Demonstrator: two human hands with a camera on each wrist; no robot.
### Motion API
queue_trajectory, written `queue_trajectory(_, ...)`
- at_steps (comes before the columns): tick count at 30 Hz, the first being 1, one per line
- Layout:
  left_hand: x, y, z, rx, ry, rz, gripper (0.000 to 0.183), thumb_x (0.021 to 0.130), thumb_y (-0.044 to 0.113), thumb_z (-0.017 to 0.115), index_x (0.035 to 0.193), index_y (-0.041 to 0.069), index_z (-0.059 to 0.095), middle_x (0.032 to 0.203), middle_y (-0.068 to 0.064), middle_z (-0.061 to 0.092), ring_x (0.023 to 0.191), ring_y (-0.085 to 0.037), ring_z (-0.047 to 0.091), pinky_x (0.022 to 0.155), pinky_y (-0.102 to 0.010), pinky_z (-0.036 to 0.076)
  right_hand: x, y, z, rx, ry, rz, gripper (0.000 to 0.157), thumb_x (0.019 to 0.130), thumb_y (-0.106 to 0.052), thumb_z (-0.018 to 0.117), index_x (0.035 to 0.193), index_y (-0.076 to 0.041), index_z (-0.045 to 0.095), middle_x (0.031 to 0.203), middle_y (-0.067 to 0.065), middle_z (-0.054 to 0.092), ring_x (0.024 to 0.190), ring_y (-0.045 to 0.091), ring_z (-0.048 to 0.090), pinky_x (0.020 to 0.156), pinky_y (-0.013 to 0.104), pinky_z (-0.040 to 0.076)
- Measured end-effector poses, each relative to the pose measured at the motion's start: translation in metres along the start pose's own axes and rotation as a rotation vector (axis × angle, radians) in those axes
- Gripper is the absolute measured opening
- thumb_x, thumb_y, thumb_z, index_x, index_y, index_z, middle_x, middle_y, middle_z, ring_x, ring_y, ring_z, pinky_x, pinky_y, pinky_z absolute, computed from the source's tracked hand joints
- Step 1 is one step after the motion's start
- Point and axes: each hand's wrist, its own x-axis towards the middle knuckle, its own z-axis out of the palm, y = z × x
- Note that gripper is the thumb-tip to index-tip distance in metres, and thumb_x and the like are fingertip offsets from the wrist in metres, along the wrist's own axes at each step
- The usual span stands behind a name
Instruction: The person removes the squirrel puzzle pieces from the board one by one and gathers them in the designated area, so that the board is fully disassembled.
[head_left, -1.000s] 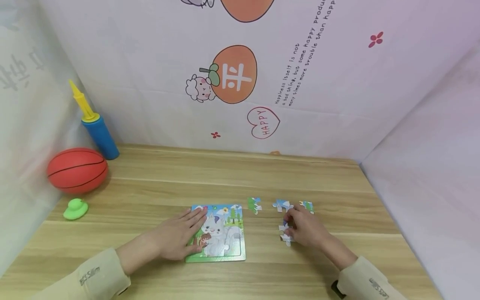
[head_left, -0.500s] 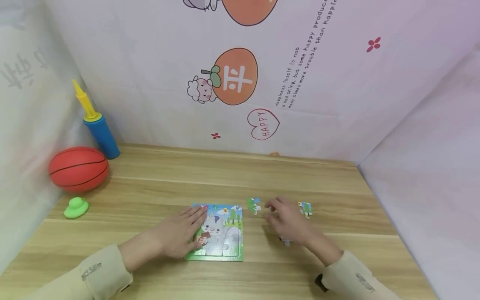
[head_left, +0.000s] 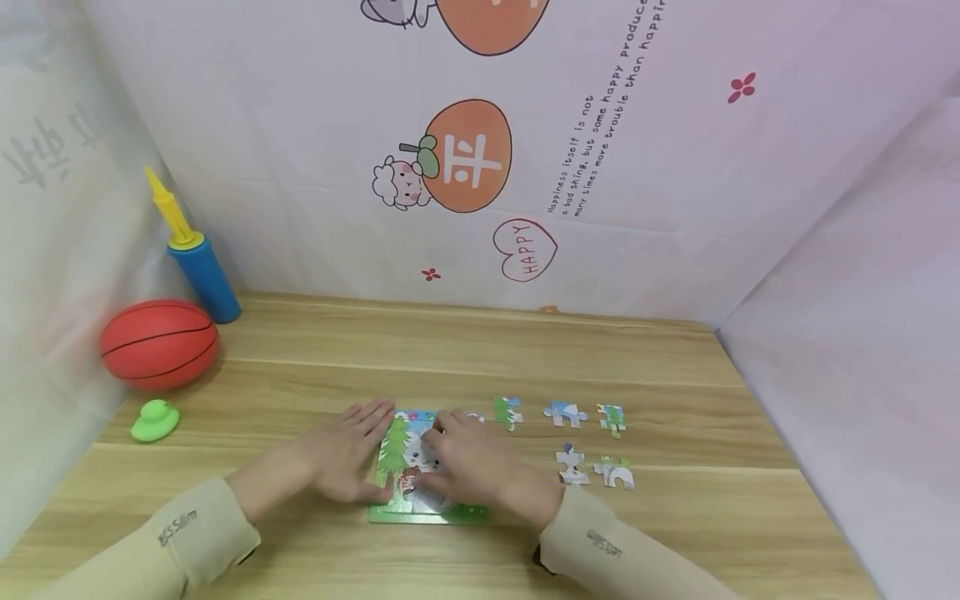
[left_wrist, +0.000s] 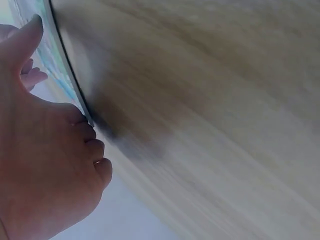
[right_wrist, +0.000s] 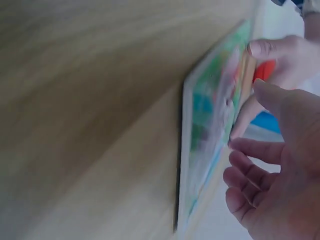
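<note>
A puzzle board [head_left: 427,517] with a green rim and a grey animal picture lies flat on the wooden table. My left hand [head_left: 352,458] rests along its left edge, fingers extended and thumb on the board's lower left. Over the picture's middle and right part is my right hand [head_left: 476,462], its fingers loosely bent; in the right wrist view no piece shows between thumb and index finger. Loose puzzle pieces lie right of the board: a green one [head_left: 507,412], a blue one [head_left: 565,412], a green-blue one [head_left: 612,418] and two whitish ones below, including a curved piece [head_left: 616,472].
At the table's left stand a red ball [head_left: 159,344] with black lines, a lime green toy duck [head_left: 155,421] and a blue and yellow hand pump [head_left: 204,279]. Printed white cloth [head_left: 330,225] walls the back and sides.
My right hand has moved left from the loose pieces to over the board, uncovering those pieces. My left hand has shifted slightly left, exposing the green tree on the picture.
</note>
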Motion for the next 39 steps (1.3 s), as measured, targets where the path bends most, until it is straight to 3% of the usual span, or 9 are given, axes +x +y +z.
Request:
queue_trajectory(5,-0.001,-0.001,0.004,-0.008,-0.015,-0.021,0.116,0.088,0.072,0.064,0.161,-0.008,0.022,0.174,-0.025,0.015,0.163,-0.041,0.017,0.135,-0.056,0.019,0.009,-0.012,0.009,-0.074,0.044,-0.032,0.047,0.092,-0.057,0.072,0.108,-0.013,0.075,0.106,-0.001,0.069,0.096,0.013,0.062,0.085,0.025,0.057)
queue_trajectory(14,0.000,0.000,0.004,0.003,0.002,-0.033,0.114,0.087,0.069,0.067,0.161,-0.008,0.025,0.173,-0.025,0.018,0.162,-0.041,0.019,0.134,-0.056,0.019,0.018,-0.020,0.010,-0.059,-0.026,0.063,0.048,0.088,-0.058,0.077,0.105,-0.014,0.071,0.097,-0.005,0.062,0.086,0.009,0.056,0.079,0.023,0.054)
queue_trajectory(23,0.000,0.003,0.003,0.003,-0.008,-0.047,0.115,0.087,0.068,0.069,0.161,-0.008,0.025,0.173,-0.025,0.017,0.163,-0.041,0.019,0.135,-0.055,0.020,0.021,-0.021,0.012,0.004,-0.043,0.122,0.051,0.083,-0.057,0.081,0.106,-0.014,0.068,0.098,-0.005,0.060,0.087,0.009,0.055,0.081,0.022,0.054)
queue_trajectory(28,0.002,0.002,0.004,0.015,-0.013,-0.048,0.115,0.087,0.068,0.068,0.161,-0.007,0.025,0.173,-0.025,0.017,0.163,-0.040,0.019,0.135,-0.055,0.020,0.019,-0.021,0.012,-0.019,0.013,0.096,0.054,0.082,-0.057,0.082,0.110,-0.015,0.063,0.108,-0.001,0.060,0.097,0.013,0.055,0.086,0.026,0.055)
queue_trajectory(31,0.003,0.002,0.003,0.010,-0.014,-0.047,0.115,0.087,0.067,0.069,0.161,-0.007,0.024,0.173,-0.024,0.017,0.163,-0.040,0.019,0.135,-0.055,0.020,0.017,-0.022,0.011,-0.018,0.072,0.060,0.047,0.083,-0.051,0.084,0.105,-0.015,0.062,0.106,-0.002,0.063,0.095,0.013,0.055,0.083,0.025,0.054)
queue_trajectory(34,0.003,0.002,0.003,-0.005,-0.020,-0.049,0.114,0.087,0.066,0.070,0.161,-0.007,0.024,0.174,-0.024,0.016,0.163,-0.040,0.018,0.135,-0.055,0.020,0.016,-0.025,0.009,0.027,0.113,0.019,0.033,0.086,-0.038,0.085,0.092,-0.016,0.062,0.091,-0.006,0.067,0.083,0.009,0.057,0.076,0.021,0.052)
queue_trajectory(39,0.003,0.003,0.003,-0.023,-0.026,-0.061,0.115,0.086,0.064,0.072,0.162,-0.007,0.023,0.174,-0.024,0.016,0.163,-0.040,0.018,0.135,-0.055,0.019,0.013,-0.031,0.005,0.134,0.087,-0.016,0.023,0.092,-0.017,0.080,0.082,-0.017,0.059,0.070,-0.011,0.066,0.064,-0.002,0.055,0.061,0.011,0.046)
